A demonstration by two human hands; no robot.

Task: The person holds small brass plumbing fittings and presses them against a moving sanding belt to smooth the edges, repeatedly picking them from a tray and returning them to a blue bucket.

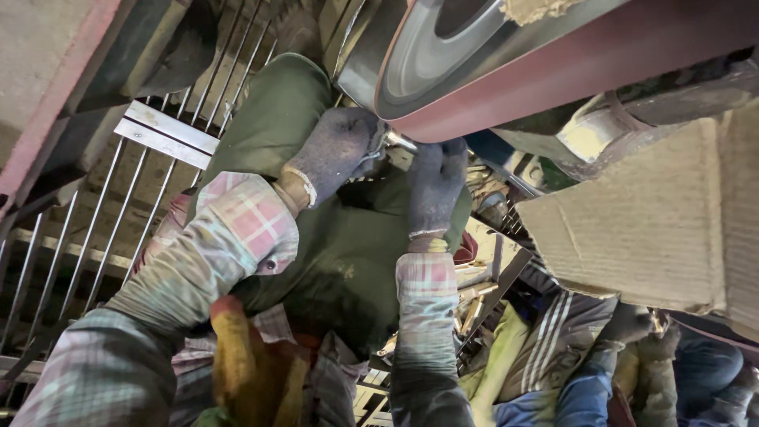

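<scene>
A small shiny metal piece (399, 142) is pinched between the gloved fingers of the left hand (336, 150) and the right hand (435, 186), pressed against the reddish sanding belt (569, 67) just above the fingertips. If the piece slips, the gloves could be caught by the belt.

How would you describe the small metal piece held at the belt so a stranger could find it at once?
Find the big reddish-brown sanding belt running over its wheel at the top. Just under its lower edge, two gloved hands meet. Between the left hand and right hand glints the small metal piece, the only shiny thing there.
</scene>
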